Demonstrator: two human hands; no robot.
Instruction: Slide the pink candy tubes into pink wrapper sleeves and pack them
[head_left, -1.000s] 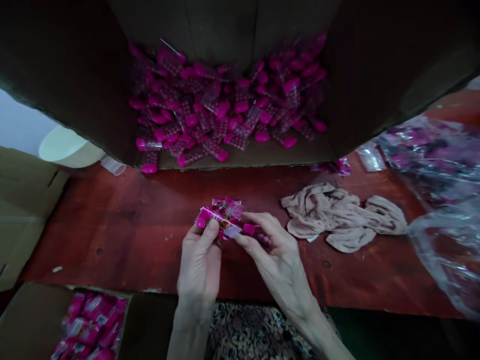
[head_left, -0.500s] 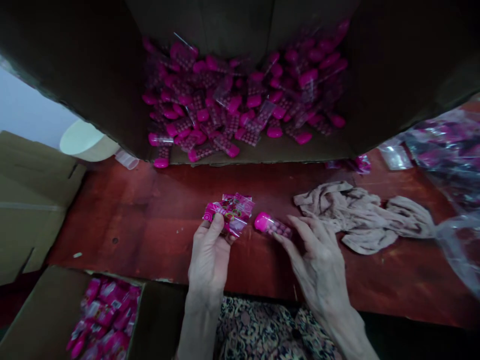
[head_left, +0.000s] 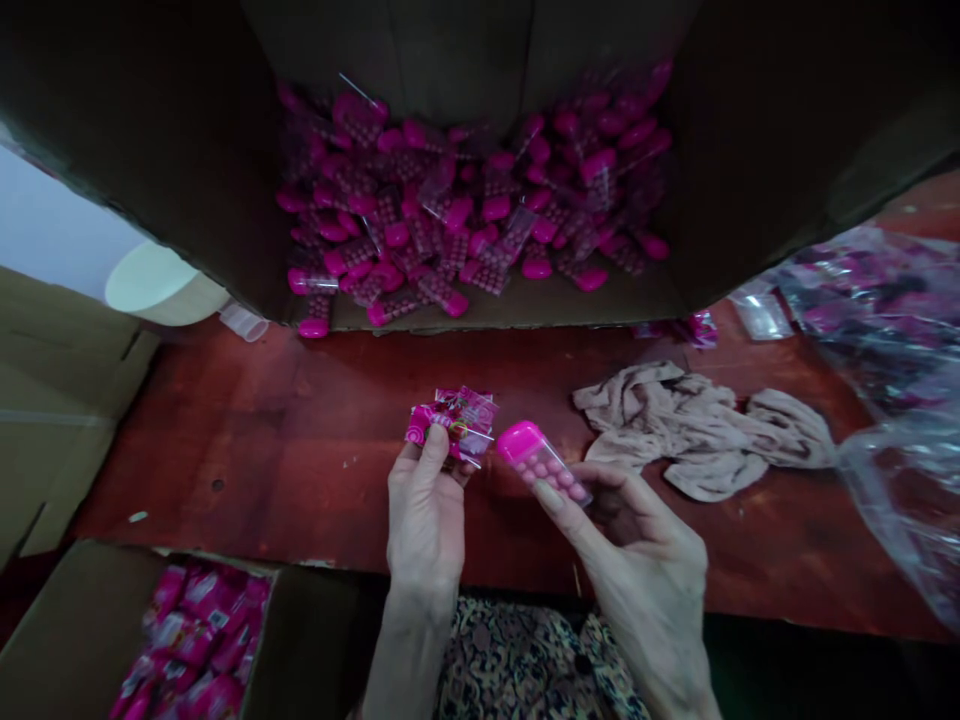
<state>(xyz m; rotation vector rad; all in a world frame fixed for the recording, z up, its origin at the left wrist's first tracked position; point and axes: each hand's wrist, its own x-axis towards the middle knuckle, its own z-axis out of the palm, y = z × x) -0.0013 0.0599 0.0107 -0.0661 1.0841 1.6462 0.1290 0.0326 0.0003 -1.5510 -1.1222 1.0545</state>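
My left hand (head_left: 429,505) is closed on a small stack of printed pink wrappers (head_left: 469,420), thumb on top, above the table. In my right hand (head_left: 637,540) is a clear candy container (head_left: 546,462) with a bright pink cap, filled with round pink candies. Thumb and fingers grip its lower end, and the cap points up and left toward the wrappers, with a small gap between them. Some fingers of the right hand are hidden behind the container and the thumb.
A large open carton (head_left: 480,322) at the back holds many similar containers. Wrapped pink packets (head_left: 199,620) fill a lower-left box. A crumpled cloth (head_left: 690,425) lies right, near plastic bags (head_left: 885,310). A pale bowl (head_left: 161,285) and a small clear cup (head_left: 244,321) stand at left.
My right hand has closed on the candy container and lifted it off the table, its cap now tilted up. My left hand keeps the wrappers almost where they were. The view has shifted slightly.
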